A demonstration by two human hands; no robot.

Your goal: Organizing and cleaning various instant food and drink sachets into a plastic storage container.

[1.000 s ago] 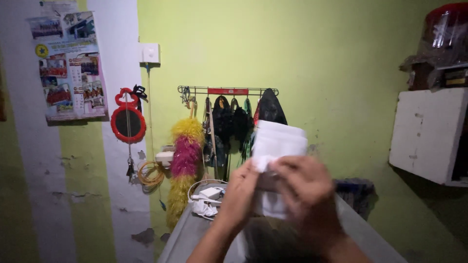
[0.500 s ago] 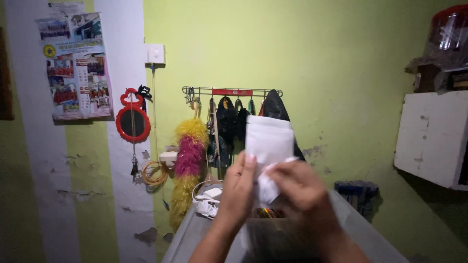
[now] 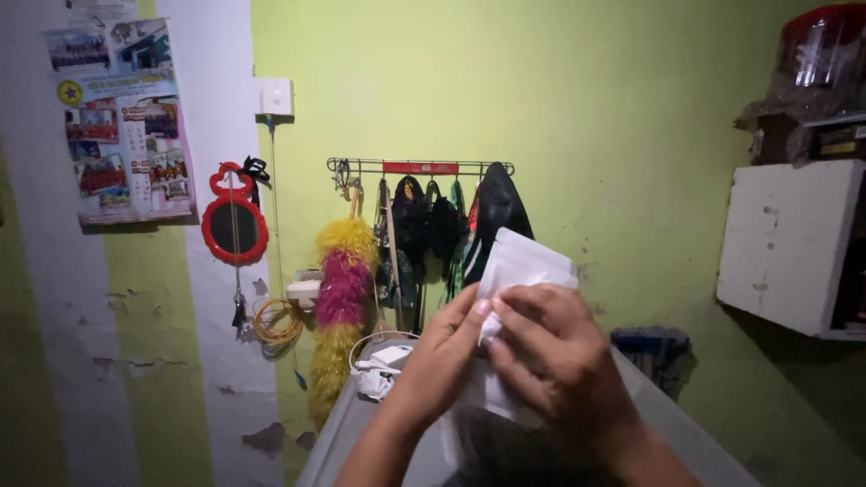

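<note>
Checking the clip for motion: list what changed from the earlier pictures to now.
The white packet sits a little lower and more tilted; both hands keep hold of it, the left hand and right hand now with fingers closer together over its lower half. The wall rack and feather duster are unchanged.

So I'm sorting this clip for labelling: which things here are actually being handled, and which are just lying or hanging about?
In hand:
- white packet, held upright
- left hand and right hand, both gripping it

Just about:
- red-framed mirror
- yellow and pink feather duster
- hook rack with dark items hanging from it
- white cable on the grey surface
- white wall cabinet
</note>
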